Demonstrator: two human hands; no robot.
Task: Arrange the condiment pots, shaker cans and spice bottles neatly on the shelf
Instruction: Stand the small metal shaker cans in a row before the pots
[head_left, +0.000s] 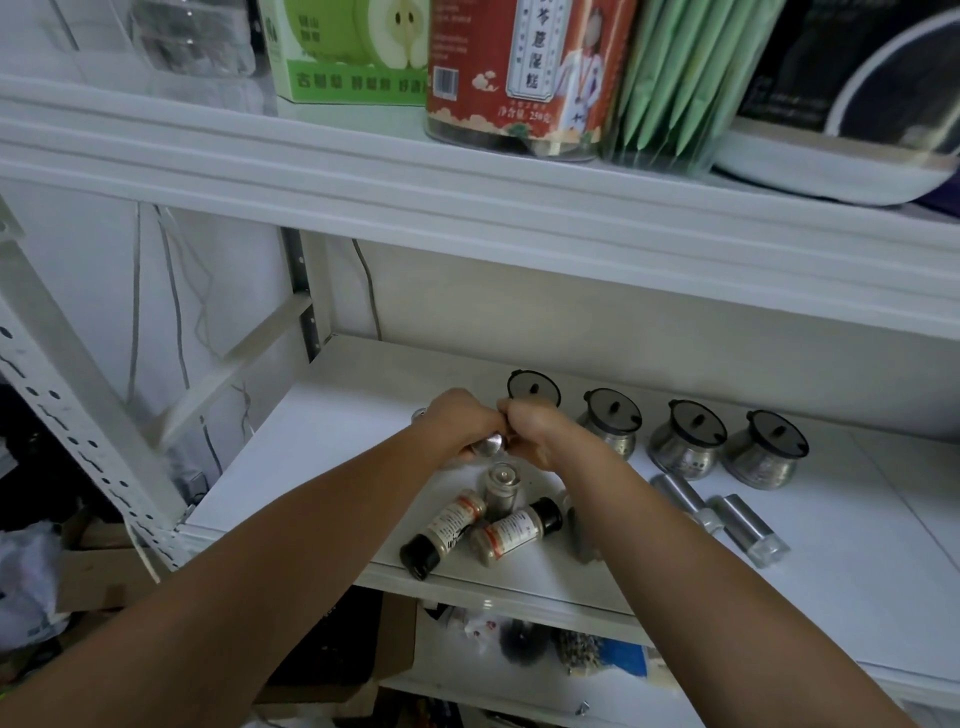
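Both hands meet over the white shelf (332, 447). My left hand (457, 423) is closed around a shiny metal shaker can (491, 444) whose round end shows below the fingers. My right hand (535, 428) is clenched against the same can, just in front of the leftmost condiment pot (533, 387). Three more steel condiment pots with dark lids (613, 421) (688, 439) (769, 449) stand in a row to the right. Two black-capped spice bottles (441, 532) (519, 530) lie on their sides near the shelf's front edge, with another shaker can (501, 486) behind them.
Two metal shaker cans (680, 499) (748, 530) lie on their sides at the right of the shelf. The upper shelf (363, 171) holds a green box, a red canister and green packets. A perforated white frame post (78, 431) slants at the left. Clutter sits below.
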